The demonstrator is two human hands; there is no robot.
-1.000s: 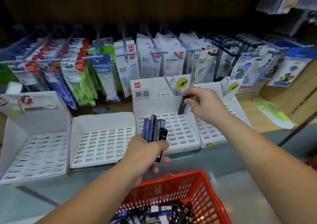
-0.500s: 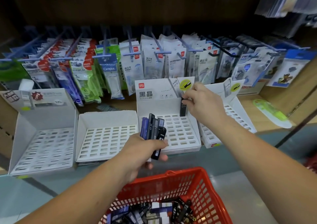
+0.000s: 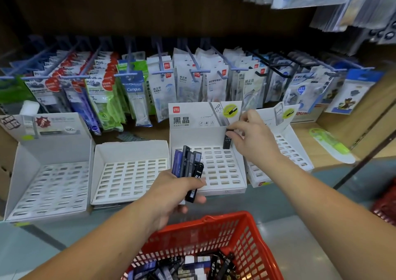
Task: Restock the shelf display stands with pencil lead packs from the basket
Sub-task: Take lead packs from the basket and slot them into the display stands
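Observation:
My left hand (image 3: 171, 196) grips a fanned bunch of several dark lead packs (image 3: 188, 166) above the red basket (image 3: 252, 237). My right hand (image 3: 252, 138) pinches one black HB 0.5 lead pack (image 3: 227, 140) upright at the back right corner of the white slotted display stand (image 3: 216, 172) with the printed header. The pack's bottom end meets the back row of slots. More lead packs (image 3: 192, 267) lie heaped in the basket.
Three more white slotted stands sit on the shelf: a large one (image 3: 49, 183) at the left, a lower one (image 3: 130, 177) beside it, and one (image 3: 289, 149) behind my right wrist. Hanging stationery packets (image 3: 132, 93) fill the hooks behind. A green packet (image 3: 330, 144) lies at the right.
My right hand has lowered the black pack from in front of the stand's header down to the back row of slots. My left hand stays put with its bunch.

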